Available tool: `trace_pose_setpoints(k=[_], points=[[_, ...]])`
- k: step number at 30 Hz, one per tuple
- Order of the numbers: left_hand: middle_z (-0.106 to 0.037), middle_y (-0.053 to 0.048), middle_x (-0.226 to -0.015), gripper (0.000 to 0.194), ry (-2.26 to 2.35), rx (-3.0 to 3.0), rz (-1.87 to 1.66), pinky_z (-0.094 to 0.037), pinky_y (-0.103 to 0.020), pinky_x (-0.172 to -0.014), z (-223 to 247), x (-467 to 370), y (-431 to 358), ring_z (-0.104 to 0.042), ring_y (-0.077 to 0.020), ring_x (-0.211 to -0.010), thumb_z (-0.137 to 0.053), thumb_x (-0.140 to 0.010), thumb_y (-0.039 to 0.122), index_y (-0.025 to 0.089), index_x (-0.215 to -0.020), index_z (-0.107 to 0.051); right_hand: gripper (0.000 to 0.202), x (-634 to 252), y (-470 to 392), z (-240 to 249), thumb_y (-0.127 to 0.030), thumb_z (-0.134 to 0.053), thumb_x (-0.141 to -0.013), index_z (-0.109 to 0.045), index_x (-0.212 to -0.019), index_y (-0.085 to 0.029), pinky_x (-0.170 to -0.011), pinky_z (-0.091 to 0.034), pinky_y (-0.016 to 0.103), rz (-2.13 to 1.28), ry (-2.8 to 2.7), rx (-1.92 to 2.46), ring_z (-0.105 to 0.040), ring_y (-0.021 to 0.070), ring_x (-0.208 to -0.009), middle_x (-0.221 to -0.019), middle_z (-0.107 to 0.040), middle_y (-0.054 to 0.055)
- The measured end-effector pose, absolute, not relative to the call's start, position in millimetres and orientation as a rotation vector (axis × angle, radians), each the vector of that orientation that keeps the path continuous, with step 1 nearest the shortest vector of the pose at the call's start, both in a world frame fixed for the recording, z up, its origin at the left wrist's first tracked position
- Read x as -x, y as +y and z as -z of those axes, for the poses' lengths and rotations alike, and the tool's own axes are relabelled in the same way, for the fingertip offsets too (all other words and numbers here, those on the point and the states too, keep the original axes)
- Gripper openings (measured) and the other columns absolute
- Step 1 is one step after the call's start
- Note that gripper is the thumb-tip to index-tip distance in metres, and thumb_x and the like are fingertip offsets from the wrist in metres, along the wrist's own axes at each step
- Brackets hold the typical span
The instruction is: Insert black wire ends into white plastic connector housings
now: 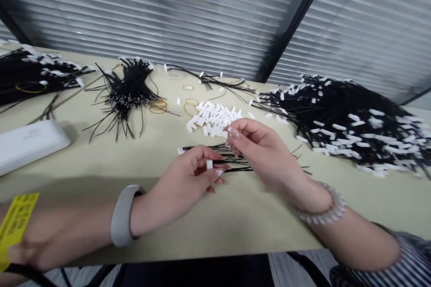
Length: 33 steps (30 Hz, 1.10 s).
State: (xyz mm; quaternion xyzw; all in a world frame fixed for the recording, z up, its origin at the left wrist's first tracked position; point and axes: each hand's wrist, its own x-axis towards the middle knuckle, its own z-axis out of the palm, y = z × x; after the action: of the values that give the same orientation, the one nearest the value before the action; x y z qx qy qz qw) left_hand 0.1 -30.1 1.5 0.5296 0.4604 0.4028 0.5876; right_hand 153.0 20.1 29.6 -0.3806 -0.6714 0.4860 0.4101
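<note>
Near the middle of the table, my left hand (178,188) is closed in a pinch on a black cable that has a white connector (209,164) at its end. My right hand (269,154) is just to the right and slightly higher, thumb and fingertips pressed together. What those fingertips hold, if anything, is too small to make out. Several black cables (237,169) lie side by side under and between both hands. Just beyond the fingers is a loose pile of small white connector pieces (213,116).
A large heap of black cables with white ends (357,112) covers the right side. Another heap (20,71) lies far left, near a white box (32,145). An upright cable bundle (129,87) and rubber bands (158,106) sit left of centre. Blinds (202,9) stand behind the table (202,233).
</note>
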Motion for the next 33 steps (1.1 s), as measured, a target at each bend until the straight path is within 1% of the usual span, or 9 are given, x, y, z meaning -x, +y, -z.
trace_pose_setpoints(k=[2, 6, 7, 9, 12, 17, 24, 30, 33], points=[[-0.059, 0.003, -0.072, 0.007, 1.073, -1.262, -0.917, -0.046, -0.020, -0.057, -1.6, 0.4, -28.8, -0.057, -0.0086, -0.063, -0.053, -0.080, 0.019, 0.017, -0.087, -0.051, 0.012, -156.2, 20.5, -24.8, -0.031, -0.053, -0.083, -0.055, -0.083, -0.020, -0.062, -0.045, 0.020, -1.370, -1.610, 0.915, -0.054, 0.0065, -0.065, -0.072, -0.060, -0.002], [-0.059, 0.004, -0.067, 0.007, 1.071, -1.282, -0.902, -0.045, -0.019, -0.059, -5.1, 0.4, -27.4, -0.054, -0.0078, -0.061, -0.054, -0.081, 0.022, 0.016, -0.084, -0.053, 0.020, -159.2, 16.4, -15.9, -0.032, -0.048, -0.087, -0.054, -0.104, -0.023, -0.066, -0.047, 0.022, -1.532, -1.521, 0.902, -0.057, 0.0070, -0.070, -0.088, -0.066, 0.001], [-0.059, 0.004, -0.068, 0.006, 1.071, -1.277, -0.905, -0.045, -0.019, -0.059, -6.2, 0.1, -27.3, -0.055, -0.0078, -0.062, -0.054, -0.081, 0.022, 0.016, -0.083, -0.054, 0.020, -159.1, 16.1, -14.5, -0.032, -0.049, -0.087, -0.055, -0.104, -0.023, -0.066, -0.048, 0.023, -1.538, -1.503, 0.897, -0.058, 0.0071, -0.071, -0.092, -0.065, 0.002], [-0.059, 0.004, -0.068, 0.004, 1.072, -1.259, -0.901, -0.045, -0.018, -0.058, -7.8, -0.5, -27.5, -0.056, -0.0077, -0.061, -0.053, -0.080, 0.020, 0.016, -0.081, -0.054, 0.016, -159.0, 16.2, -12.7, -0.031, -0.051, -0.086, -0.058, -0.097, -0.022, -0.067, -0.049, 0.024, -1.553, -1.464, 0.885, -0.059, 0.0081, -0.073, -0.092, -0.064, 0.002], [-0.060, 0.003, -0.068, 0.004, 1.042, -1.244, -0.878, -0.046, -0.018, -0.056, -7.4, -0.6, -28.1, -0.057, -0.0074, -0.059, -0.053, -0.080, 0.018, 0.016, -0.078, -0.055, 0.012, -159.3, 15.4, -14.1, -0.031, -0.053, -0.085, -0.057, -0.091, -0.022, -0.067, -0.051, 0.024, -1.579, -1.452, 0.884, -0.061, 0.0093, -0.073, -0.078, -0.065, 0.000], [-0.062, 0.001, -0.069, 0.007, 1.036, -1.331, -0.863, -0.046, -0.019, -0.057, -3.2, 1.9, -29.5, -0.056, -0.0091, -0.061, -0.055, -0.079, 0.019, 0.016, -0.080, -0.060, 0.011, -159.4, 6.8, -25.0, -0.022, -0.056, -0.082, -0.063, -0.090, -0.022, -0.063, -0.051, 0.015, -1.369, -1.659, 0.916, -0.061, 0.0052, -0.068, -0.076, -0.066, -0.003], [-0.064, -0.001, -0.068, 0.015, 1.105, -1.476, -0.850, -0.045, -0.021, -0.058, -6.8, 1.8, -31.4, -0.057, -0.0123, -0.065, -0.053, -0.080, 0.024, 0.015, -0.072, -0.063, 0.014, -157.1, 1.8, -29.4, -0.014, -0.060, -0.077, -0.067, -0.089, -0.017, -0.066, -0.052, 0.015, -1.109, -1.905, 0.885, -0.064, 0.0068, -0.075, -0.084, -0.069, -0.001], [-0.061, 0.001, -0.076, 0.008, 1.034, -1.296, -0.935, -0.050, -0.024, -0.066, -3.9, 0.3, -32.7, -0.059, -0.0117, -0.070, -0.056, -0.079, 0.024, 0.017, -0.082, -0.057, 0.016, -158.7, 2.6, -30.9, -0.014, -0.057, -0.080, -0.068, -0.091, -0.015, -0.065, -0.050, 0.017, -0.982, -2.042, 0.789, -0.062, 0.0067, -0.074, -0.082, -0.068, 0.001], [-0.059, 0.002, -0.072, 0.007, 1.058, -1.313, -0.935, -0.049, -0.021, -0.062, -4.5, 0.8, -33.5, -0.058, -0.0110, -0.067, -0.057, -0.079, 0.024, 0.017, -0.077, -0.055, 0.020, -160.4, 1.7, -31.5, -0.013, -0.054, -0.082, -0.068, -0.095, -0.017, -0.065, -0.048, 0.018, -0.893, -2.155, 0.745, -0.059, 0.0064, -0.072, -0.077, -0.066, -0.001]])
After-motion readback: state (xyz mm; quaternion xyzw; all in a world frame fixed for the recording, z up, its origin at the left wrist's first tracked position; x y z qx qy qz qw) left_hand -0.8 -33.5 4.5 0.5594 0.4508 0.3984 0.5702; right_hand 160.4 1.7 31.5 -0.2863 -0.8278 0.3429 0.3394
